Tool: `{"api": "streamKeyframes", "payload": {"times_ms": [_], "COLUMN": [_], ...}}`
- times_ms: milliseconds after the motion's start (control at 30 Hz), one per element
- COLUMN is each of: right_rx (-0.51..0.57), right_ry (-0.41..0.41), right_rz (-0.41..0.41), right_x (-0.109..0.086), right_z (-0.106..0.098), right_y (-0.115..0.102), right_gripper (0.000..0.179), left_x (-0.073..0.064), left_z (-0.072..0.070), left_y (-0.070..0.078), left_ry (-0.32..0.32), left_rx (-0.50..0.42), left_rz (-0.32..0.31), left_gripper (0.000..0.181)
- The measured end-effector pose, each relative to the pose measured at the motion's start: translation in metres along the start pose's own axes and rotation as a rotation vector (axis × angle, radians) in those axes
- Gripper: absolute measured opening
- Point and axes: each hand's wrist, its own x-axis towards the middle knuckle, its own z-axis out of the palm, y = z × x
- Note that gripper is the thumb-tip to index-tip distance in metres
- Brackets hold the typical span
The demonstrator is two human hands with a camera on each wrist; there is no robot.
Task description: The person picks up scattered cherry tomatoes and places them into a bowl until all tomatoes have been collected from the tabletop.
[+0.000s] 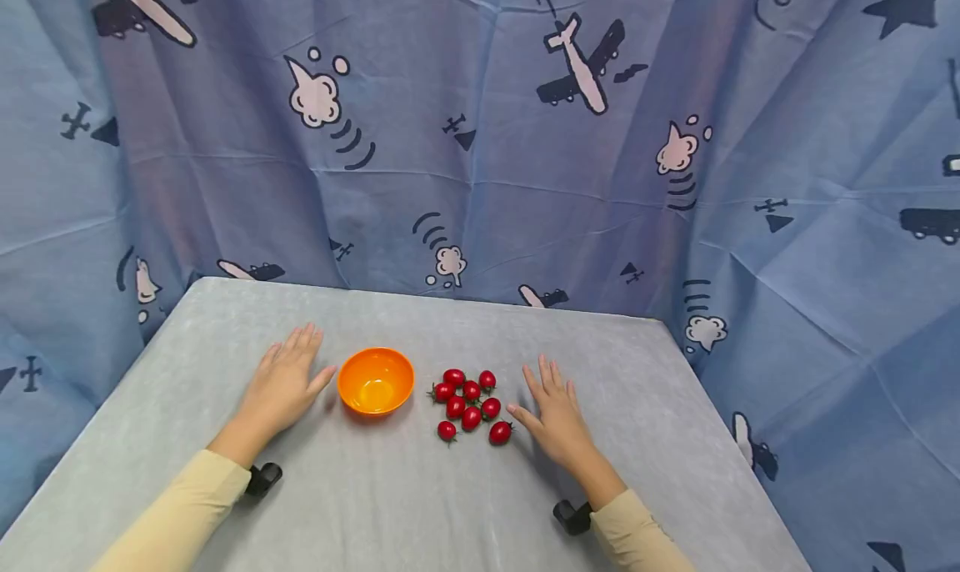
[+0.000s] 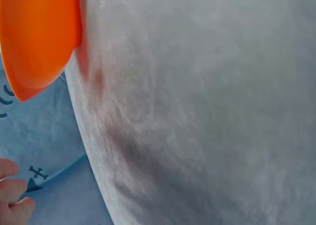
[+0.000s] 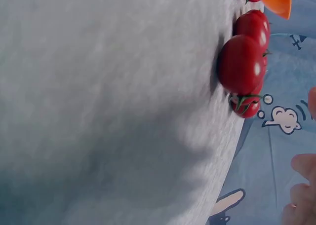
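An orange bowl [image 1: 376,381] stands on the table, with nothing inside it. Just left of it is my left hand [image 1: 285,382], fingers straight and thumb pointing toward the rim; it holds nothing. Several red cherry tomatoes [image 1: 471,419], some with green stems, lie in a loose cluster right of the bowl. My right hand [image 1: 557,418] is spread flat to the right of that cluster, its thumb close to the tomatoes and nothing in its grasp. In the left wrist view the bowl [image 2: 37,35] shows at upper left; in the right wrist view tomatoes [image 3: 242,64] show at upper right.
A pale grey cloth covers the table [image 1: 360,505], whose far edge meets a blue curtain [image 1: 480,138] printed with planes and clouds. Black wrist camera mounts [image 1: 264,479] sit at both cuffs of the light yellow sleeves [image 1: 176,514].
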Motion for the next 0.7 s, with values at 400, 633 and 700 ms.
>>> {"api": "streamKeyframes", "payload": {"times_ms": [400, 633, 700], "right_rx": [0.060, 0.121, 0.144], "right_ry": [-0.016, -0.020, -0.030], "right_rz": [-0.041, -0.023, -0.010], "right_x": [-0.004, -0.010, -0.012], "right_z": [0.004, 0.004, 0.004], "right_y": [-0.016, -0.017, -0.018], "right_gripper": [0.073, 0.071, 0.072], "left_x": [0.000, -0.002, -0.002], "left_z": [0.008, 0.017, 0.019], "left_y": [0.006, 0.012, 0.013], "left_ry": [-0.007, -0.008, -0.007], "left_rx": [-0.101, -0.199, -0.224], "left_rz": [-0.010, -0.019, -0.024], "left_gripper": [0.069, 0.067, 0.066]}}
